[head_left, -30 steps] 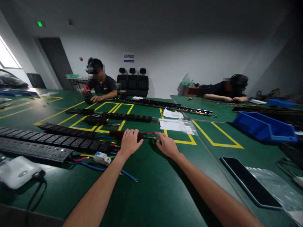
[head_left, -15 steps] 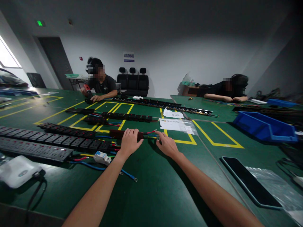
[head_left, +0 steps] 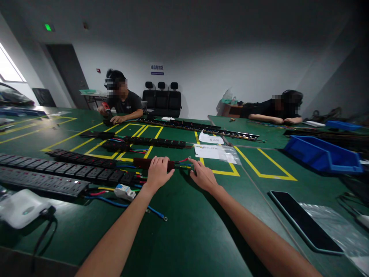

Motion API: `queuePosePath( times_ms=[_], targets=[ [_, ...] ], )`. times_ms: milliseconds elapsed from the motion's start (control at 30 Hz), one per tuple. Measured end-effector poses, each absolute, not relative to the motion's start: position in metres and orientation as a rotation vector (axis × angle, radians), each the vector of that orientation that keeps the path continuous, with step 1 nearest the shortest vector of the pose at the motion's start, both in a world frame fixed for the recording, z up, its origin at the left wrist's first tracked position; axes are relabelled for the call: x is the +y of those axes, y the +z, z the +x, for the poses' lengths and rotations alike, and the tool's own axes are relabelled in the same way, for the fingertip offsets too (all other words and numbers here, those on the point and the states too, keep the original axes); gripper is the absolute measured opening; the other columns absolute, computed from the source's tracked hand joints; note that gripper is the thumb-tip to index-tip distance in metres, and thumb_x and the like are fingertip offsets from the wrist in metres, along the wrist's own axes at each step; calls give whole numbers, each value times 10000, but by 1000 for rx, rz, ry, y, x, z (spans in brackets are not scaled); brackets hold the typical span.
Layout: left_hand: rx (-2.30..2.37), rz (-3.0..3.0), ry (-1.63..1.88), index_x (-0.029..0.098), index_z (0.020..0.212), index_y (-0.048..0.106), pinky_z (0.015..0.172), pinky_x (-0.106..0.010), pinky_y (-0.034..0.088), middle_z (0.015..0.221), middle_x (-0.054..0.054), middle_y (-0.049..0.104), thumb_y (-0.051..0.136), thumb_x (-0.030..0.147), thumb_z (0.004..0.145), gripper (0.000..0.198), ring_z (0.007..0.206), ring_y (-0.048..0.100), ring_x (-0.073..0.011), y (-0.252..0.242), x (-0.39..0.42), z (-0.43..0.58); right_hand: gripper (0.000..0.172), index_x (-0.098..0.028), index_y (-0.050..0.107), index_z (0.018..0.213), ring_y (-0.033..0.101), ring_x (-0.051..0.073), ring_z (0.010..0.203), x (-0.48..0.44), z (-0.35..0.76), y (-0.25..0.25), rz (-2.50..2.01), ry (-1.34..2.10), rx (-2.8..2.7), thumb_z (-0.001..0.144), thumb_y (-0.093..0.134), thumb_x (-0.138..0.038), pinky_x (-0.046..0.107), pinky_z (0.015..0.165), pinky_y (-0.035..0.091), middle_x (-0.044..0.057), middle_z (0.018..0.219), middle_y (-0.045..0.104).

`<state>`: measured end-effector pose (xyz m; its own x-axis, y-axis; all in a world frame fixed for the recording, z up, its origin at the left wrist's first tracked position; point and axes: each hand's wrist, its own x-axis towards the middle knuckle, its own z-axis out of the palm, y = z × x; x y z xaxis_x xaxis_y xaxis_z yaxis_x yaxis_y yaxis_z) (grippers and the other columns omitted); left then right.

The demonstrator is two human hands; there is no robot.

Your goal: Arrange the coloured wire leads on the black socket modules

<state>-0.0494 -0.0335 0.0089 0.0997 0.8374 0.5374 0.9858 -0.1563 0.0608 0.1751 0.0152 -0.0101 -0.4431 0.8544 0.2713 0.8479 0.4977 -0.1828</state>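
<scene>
My left hand (head_left: pixel 158 173) is closed over a long dark reddish-brown strip (head_left: pixel 141 163) on the green table, fingers across its top and thumb on the near side. Coloured wires (head_left: pixel 181 161) with metal ring terminals come out of its right end. At those wire ends, my right hand (head_left: pixel 203 176) has its index finger and thumb bent around the tips; the exact contact is too small to make out. Left of my hands lie black power strips (head_left: pixel 66 171) with rows of sockets. A white circuit breaker (head_left: pixel 125 192) sits on wires near my left forearm.
Paper labels (head_left: pixel 210 151) in a plastic sleeve lie beyond my right hand. A phone (head_left: pixel 304 221) and a blue bin (head_left: pixel 323 156) are on the right; a white device (head_left: pixel 25 207) sits front left. Two co-workers (head_left: pixel 127 102) are across the table, one holding a red-and-black power tool.
Both my hands stay almost exactly where they were, at the strip and its wires. No object has visibly moved.
</scene>
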Motion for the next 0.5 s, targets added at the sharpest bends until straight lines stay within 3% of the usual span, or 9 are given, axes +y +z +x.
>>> queuePosePath(
  times_ms=[500],
  targets=[
    [-1799,-2093,-723,206,1082,562,1113,-510,371,1060,-97,657,654,397,849,315,1060,597,-292,8,-33,-50,511,-261,366,1495,639,173,839,15,176,-9,-1411,49,-2426,990,426,-303,270,654,419,87,1226,614]
  ],
)
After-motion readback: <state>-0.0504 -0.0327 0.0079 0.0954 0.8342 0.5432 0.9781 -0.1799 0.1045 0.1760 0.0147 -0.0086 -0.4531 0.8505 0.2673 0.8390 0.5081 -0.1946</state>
